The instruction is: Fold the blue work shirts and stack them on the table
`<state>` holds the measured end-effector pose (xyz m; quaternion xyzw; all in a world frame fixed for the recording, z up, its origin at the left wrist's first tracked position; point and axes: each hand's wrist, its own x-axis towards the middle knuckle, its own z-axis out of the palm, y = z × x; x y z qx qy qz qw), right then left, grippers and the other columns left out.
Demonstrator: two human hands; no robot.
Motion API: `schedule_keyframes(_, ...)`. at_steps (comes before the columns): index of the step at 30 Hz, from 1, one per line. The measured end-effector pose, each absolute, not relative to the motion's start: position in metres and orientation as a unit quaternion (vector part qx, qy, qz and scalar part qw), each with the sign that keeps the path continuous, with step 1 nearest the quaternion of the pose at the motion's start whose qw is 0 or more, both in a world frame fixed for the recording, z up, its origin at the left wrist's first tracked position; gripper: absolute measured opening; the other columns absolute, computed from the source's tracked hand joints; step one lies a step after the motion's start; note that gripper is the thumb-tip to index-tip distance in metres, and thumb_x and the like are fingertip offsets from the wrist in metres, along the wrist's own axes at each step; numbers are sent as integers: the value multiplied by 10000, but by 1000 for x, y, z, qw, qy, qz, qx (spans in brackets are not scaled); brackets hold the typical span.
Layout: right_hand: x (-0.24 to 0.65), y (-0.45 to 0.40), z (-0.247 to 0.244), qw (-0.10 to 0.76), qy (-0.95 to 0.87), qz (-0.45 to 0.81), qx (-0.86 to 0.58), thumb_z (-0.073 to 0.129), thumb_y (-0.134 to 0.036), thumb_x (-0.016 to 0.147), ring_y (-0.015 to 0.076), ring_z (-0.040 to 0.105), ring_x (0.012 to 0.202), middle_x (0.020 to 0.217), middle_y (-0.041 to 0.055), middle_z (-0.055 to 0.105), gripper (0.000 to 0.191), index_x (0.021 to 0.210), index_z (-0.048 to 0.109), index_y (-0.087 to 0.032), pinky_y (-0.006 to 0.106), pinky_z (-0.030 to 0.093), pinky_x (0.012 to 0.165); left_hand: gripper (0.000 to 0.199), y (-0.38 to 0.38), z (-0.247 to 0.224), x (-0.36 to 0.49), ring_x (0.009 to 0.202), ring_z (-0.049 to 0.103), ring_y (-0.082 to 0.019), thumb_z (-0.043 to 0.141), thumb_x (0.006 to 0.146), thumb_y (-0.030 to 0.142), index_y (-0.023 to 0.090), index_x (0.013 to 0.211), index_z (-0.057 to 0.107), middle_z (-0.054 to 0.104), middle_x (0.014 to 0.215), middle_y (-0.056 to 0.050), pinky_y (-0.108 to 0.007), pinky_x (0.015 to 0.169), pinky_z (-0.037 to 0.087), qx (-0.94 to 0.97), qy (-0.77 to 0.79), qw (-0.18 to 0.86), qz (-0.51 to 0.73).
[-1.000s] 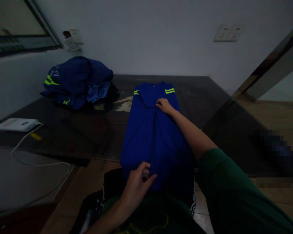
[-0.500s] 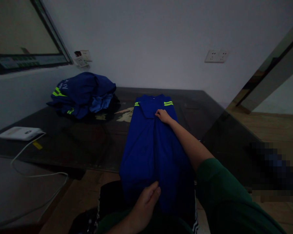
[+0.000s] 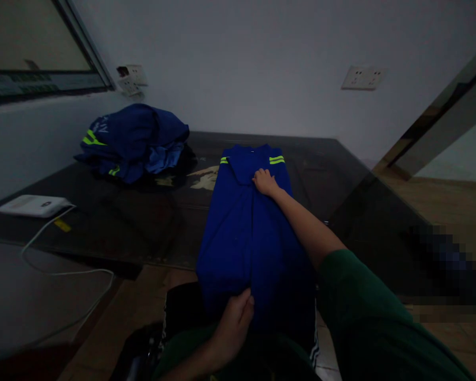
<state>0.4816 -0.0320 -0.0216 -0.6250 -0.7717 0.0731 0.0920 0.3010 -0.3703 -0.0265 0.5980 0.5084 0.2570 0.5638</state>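
A blue work jacket (image 3: 230,227) with bright yellow-green bands near its far end lies lengthwise over the dark table, its near end hanging across my lap. My left hand (image 3: 234,320) is closed on the cloth at the near end, thumb and fingers pinching the edge of a long fold. Farther up the same fold, my right hand (image 3: 264,182) has its fingers curled against the cloth, gripping it beside a folded-over flap. A straight crease runs between the two hands. The cloth inside each grip is hidden.
A heap of blue clothing (image 3: 137,143) lies at the back left of the dark table (image 3: 143,233). Near the left edge is a white device (image 3: 35,205) with a white cable (image 3: 71,272) hanging down. Wall sockets (image 3: 363,78) sit above the table's back.
The fold between my hands is straighter and the front lies flatter. My left hand has shifted slightly left and up; my right hand stays near the flap. The view has tilted a little.
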Motion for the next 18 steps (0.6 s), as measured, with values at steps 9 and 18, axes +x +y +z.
schedule_keyframes(9, 481, -41, -25, 114, -765, 39, -633, 286, -290, 982, 321, 375, 1229, 1340, 186, 455, 344, 1198, 501, -131, 619, 350, 983, 548, -372, -22, 298, 634, 508, -134, 206, 979, 494, 153, 817, 604, 593, 700, -33, -223, 609, 396, 662, 511, 492, 242)
schedule_keyframes(18, 493, -72, 12, 254, -750, 50, -608, 404, -331, 970, 265, 437, 1187, 1221, 150, 555, 316, 1186, 536, -142, 410, 321, 1029, 334, -344, 37, 269, 607, 655, -178, 464, 918, 332, 164, 722, 675, 681, 668, -69, -235, 560, 411, 796, 460, 375, -116)
